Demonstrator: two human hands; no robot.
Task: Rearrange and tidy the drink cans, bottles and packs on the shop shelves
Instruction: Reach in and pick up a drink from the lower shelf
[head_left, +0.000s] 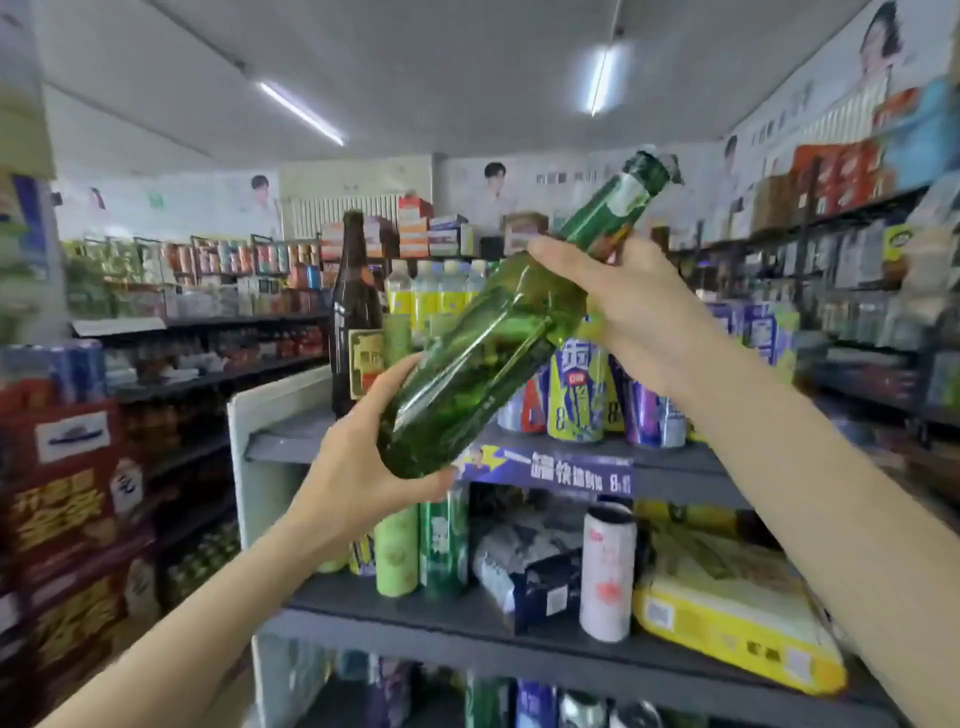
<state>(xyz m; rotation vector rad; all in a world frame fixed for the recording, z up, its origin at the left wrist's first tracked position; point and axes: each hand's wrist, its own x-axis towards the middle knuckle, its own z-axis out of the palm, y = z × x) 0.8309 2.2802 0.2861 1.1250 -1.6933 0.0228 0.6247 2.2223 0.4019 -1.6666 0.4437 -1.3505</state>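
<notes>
Bottle: green bottle, tilted, neck up-right, held in the air before the top shelf.
Left hand: my left hand grips its base.
Right hand: my right hand grips its shoulder.
Shelf: brown bottle upright; cans beside it.
</notes>
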